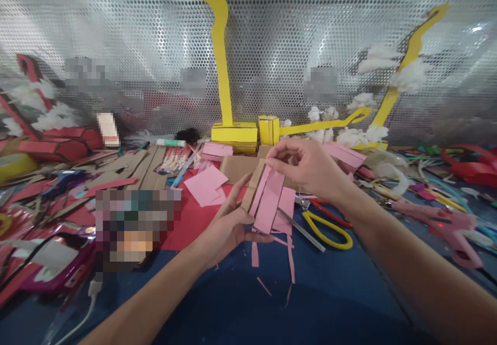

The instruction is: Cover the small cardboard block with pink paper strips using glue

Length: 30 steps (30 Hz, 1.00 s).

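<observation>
A small cardboard box point(267, 200) with pink paper strips on its faces is held tilted between my two hands. My left hand point(229, 220) grips its lower left end, thumb and fingers around it. At the upper end, my right hand point(298, 163) pinches the top edge near a bare brown cardboard face. Whether a separate strip sits in that pinch is too small to tell. Beneath the box lie a pink paper sheet point(286, 207) and thin pink offcuts point(291, 262). Close by on the right are scissors point(330, 231) with yellow and red handles.
A pink glue gun point(442, 220) lies at the right. Pink paper pieces point(205, 184) rest on red paper point(182, 226). Yellow paper-covered boxes point(235, 133) with tall curls stand before a perforated metal panel point(279, 49). Cardboard strips point(132, 169) clutter the left, near a white cable point(92, 301).
</observation>
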Motion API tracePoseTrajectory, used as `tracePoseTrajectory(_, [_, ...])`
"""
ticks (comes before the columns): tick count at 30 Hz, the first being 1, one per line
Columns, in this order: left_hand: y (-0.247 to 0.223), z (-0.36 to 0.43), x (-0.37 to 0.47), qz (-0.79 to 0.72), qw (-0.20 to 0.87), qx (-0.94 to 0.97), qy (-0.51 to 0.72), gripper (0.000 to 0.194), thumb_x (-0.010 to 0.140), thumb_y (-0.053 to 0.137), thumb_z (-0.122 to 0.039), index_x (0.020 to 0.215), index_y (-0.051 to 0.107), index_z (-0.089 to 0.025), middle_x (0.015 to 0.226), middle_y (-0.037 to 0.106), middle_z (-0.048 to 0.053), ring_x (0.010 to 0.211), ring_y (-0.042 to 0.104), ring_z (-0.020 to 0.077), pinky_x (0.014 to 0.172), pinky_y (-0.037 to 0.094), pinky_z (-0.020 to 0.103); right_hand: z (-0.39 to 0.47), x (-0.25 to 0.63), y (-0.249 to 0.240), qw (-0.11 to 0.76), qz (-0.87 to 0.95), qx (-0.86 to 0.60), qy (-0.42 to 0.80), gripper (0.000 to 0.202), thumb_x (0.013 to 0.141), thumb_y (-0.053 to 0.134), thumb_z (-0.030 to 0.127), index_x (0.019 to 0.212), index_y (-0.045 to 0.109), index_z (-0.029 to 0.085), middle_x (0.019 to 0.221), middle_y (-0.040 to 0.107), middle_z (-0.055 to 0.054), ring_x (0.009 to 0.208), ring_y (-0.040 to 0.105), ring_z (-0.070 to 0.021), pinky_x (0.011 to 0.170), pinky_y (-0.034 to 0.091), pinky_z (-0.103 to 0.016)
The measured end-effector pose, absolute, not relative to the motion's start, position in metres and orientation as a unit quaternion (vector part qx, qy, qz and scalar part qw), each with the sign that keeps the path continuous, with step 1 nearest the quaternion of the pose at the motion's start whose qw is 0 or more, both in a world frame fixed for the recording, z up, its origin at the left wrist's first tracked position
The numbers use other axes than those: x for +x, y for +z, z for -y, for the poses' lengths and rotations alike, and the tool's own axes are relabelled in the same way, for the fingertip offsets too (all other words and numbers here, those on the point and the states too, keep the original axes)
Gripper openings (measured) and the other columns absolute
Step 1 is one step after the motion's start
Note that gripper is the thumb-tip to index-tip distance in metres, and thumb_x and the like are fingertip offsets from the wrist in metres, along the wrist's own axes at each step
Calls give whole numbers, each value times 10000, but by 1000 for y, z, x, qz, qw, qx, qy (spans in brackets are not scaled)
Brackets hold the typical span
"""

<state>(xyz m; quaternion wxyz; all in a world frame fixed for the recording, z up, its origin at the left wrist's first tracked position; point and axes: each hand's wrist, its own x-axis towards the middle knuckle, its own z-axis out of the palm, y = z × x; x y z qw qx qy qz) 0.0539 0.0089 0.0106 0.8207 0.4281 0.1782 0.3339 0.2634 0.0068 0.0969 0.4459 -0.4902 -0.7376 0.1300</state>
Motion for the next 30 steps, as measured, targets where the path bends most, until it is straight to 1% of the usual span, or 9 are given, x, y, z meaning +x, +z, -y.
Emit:
tracePoseTrajectory(4, [11, -9, 54, -186, 820, 423, 338, 953, 758, 596, -35, 1565, 270, -424, 1162, 642, 80, 936, 678, 256, 832, 616, 542, -7, 264, 97, 445, 735, -496, 127, 106, 861, 719, 279, 857, 716, 173, 737, 697, -16, 643, 599, -146, 565, 421, -276])
tracePoseTrajectory(6, [11, -9, 55, -186, 822, 422, 335, 959, 760, 601, -45, 1566, 255, -433, 1173, 644, 77, 944, 677, 256, 830, 616, 543, -6, 264, 96, 441, 736, -499, 119, 102, 860, 719, 277, 861, 719, 175, 737, 691, -11, 632, 584, -139, 559, 404, -273])
tracePoseTrajectory(12, [11, -9, 54, -178, 822, 426, 333, 955, 782, 581, -39, 1572, 220, -434, 1022, 635, 29, 842, 655, 198, 825, 618, 528, -5, 263, 97, 408, 738, -535, 60, 91, 859, 725, 276, 829, 724, 190, 676, 626, 21, 584, 509, -119, 568, 359, -282])
tracePoseTrajectory(14, [10, -10, 53, -173, 824, 424, 333, 957, 792, 577, -35, 1574, 206, -442, 1023, 634, 30, 870, 653, 207, 836, 616, 536, -4, 263, 97, 401, 739, -540, 41, 87, 853, 734, 279, 835, 729, 194, 736, 648, 9, 620, 521, -127, 586, 362, -287])
tracePoseTrajectory(17, [9, -11, 54, -171, 826, 422, 332, 977, 802, 570, -30, 1583, 160, -452, 1084, 641, 50, 941, 655, 239, 849, 610, 555, -5, 263, 97, 400, 742, -537, 21, 64, 848, 737, 259, 841, 728, 196, 855, 682, -11, 706, 555, -145, 631, 379, -293])
tracePoseTrajectory(19, [8, -11, 54, -171, 827, 421, 332, 986, 803, 576, -32, 1585, 148, -453, 1103, 640, 59, 936, 657, 244, 836, 612, 554, -6, 263, 97, 398, 743, -538, 16, 61, 851, 732, 257, 839, 726, 197, 879, 686, -18, 755, 577, -158, 660, 390, -297])
tracePoseTrajectory(23, [8, -12, 54, -167, 829, 416, 334, 926, 816, 570, -54, 1578, 210, -437, 1115, 630, 68, 894, 657, 235, 821, 612, 563, -7, 264, 96, 396, 738, -546, 16, 79, 857, 716, 269, 826, 723, 197, 876, 684, -28, 795, 593, -178, 682, 397, -306])
tracePoseTrajectory(27, [6, -12, 55, -168, 830, 415, 333, 899, 815, 552, -56, 1569, 249, -441, 1197, 618, 89, 998, 654, 286, 815, 614, 572, -8, 265, 96, 396, 737, -547, 18, 98, 856, 718, 287, 830, 721, 193, 887, 687, -35, 793, 591, -181, 688, 401, -312])
tracePoseTrajectory(30, [4, -12, 55, -166, 829, 417, 333, 890, 815, 537, -50, 1565, 266, -447, 1218, 611, 88, 1018, 644, 287, 810, 618, 568, -7, 266, 97, 392, 742, -544, 19, 87, 856, 713, 272, 825, 719, 191, 907, 697, -41, 792, 594, -181, 691, 402, -315])
